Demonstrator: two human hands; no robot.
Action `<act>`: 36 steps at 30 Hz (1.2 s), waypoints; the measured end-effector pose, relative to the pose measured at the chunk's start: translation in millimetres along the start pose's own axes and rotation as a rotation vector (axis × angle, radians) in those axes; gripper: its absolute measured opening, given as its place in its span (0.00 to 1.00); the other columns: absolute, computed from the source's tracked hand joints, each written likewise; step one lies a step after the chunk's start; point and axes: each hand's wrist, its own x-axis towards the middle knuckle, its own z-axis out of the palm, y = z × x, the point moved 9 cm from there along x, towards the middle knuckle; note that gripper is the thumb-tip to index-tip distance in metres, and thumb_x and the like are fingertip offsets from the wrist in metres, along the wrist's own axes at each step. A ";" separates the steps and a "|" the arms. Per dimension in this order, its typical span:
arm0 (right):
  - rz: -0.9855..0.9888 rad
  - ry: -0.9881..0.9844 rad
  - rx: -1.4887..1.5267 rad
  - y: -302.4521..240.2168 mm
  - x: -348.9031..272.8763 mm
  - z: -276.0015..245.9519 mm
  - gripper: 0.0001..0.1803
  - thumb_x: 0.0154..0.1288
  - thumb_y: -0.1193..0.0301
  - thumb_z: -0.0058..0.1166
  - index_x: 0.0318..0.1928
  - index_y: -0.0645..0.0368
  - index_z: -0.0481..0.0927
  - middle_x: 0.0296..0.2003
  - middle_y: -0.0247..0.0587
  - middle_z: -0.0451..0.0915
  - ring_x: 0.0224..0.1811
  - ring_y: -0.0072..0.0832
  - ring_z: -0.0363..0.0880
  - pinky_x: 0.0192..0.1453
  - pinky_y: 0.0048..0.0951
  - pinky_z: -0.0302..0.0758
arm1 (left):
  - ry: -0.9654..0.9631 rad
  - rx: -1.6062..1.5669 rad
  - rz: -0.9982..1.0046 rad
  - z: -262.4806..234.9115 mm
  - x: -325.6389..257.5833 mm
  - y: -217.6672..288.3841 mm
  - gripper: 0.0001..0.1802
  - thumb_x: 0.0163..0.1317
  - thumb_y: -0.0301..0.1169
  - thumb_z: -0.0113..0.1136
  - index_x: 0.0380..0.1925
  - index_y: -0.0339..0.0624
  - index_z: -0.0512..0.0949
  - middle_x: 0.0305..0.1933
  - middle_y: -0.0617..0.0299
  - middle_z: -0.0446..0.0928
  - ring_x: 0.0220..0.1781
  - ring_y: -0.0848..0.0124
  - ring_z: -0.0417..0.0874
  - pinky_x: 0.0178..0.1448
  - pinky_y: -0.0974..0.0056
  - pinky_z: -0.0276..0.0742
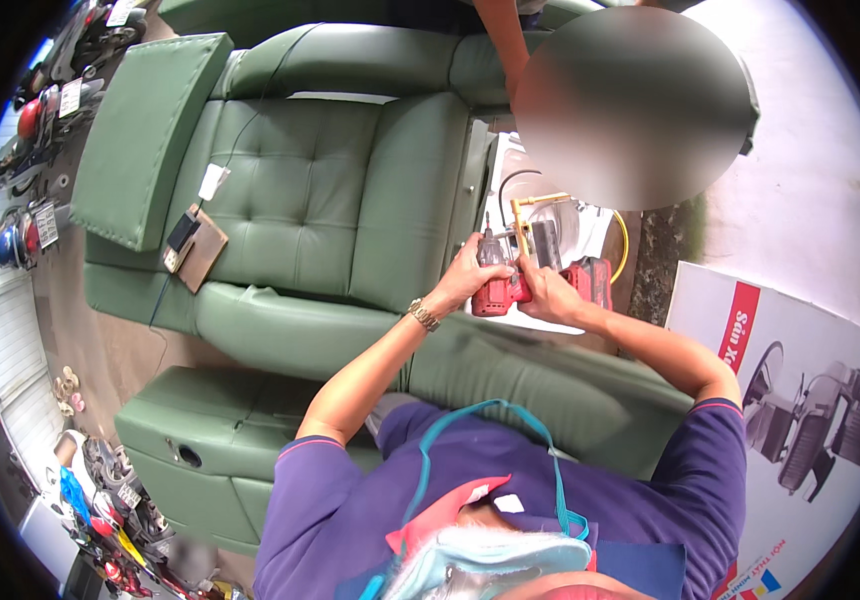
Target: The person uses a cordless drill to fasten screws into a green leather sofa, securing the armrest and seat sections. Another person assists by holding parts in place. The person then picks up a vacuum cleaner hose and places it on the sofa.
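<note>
A red and black cordless drill point(493, 297) is held between both my hands, its bit pointing away from me. My left hand point(467, 277) is closed around the drill's front body, with a metal-band watch on that wrist. My right hand point(548, 293) is closed on its grip, beside the red battery point(590, 278). Just beyond my hands, a yellow metal piece point(522, 207) stands over a white panel with a round shiny part, and a yellow hose point(625, 240) curves at its right. A dark cylinder-like part point(545, 243) lies close to my right hand.
Green padded recliner seats point(300, 190) surround the work spot. A loose green cushion point(153, 140) lies at the far left, and a wooden board with a black device point(195, 250) sits on the seat. Across from me, another person's arm point(503, 38) reaches in. A printed board point(790, 400) stands at right.
</note>
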 end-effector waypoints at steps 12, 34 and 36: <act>-0.009 0.501 -0.002 160.9 165.5 2.6 0.28 0.54 0.78 0.65 0.58 0.58 0.78 0.35 0.49 0.85 0.41 0.49 0.85 0.45 0.47 0.79 | 0.343 0.403 0.034 -58.0 226.4 -38.0 0.22 0.77 0.45 0.61 0.41 0.33 0.77 0.31 0.61 0.79 0.33 0.72 0.74 0.41 0.61 0.74; 0.092 0.903 0.361 169.8 202.2 23.0 0.24 0.56 0.70 0.69 0.53 0.63 0.81 0.28 0.49 0.82 0.29 0.45 0.85 0.34 0.41 0.77 | 0.223 0.297 0.135 -70.7 274.0 -12.1 0.15 0.81 0.34 0.47 0.39 0.33 0.75 0.31 0.55 0.79 0.33 0.65 0.79 0.42 0.61 0.76; 0.094 0.898 0.363 170.2 203.2 21.8 0.24 0.56 0.70 0.69 0.53 0.63 0.81 0.27 0.49 0.82 0.29 0.46 0.85 0.34 0.40 0.77 | 0.232 0.255 0.144 -71.7 274.2 -11.9 0.15 0.80 0.34 0.48 0.40 0.30 0.74 0.33 0.44 0.81 0.33 0.47 0.81 0.43 0.52 0.76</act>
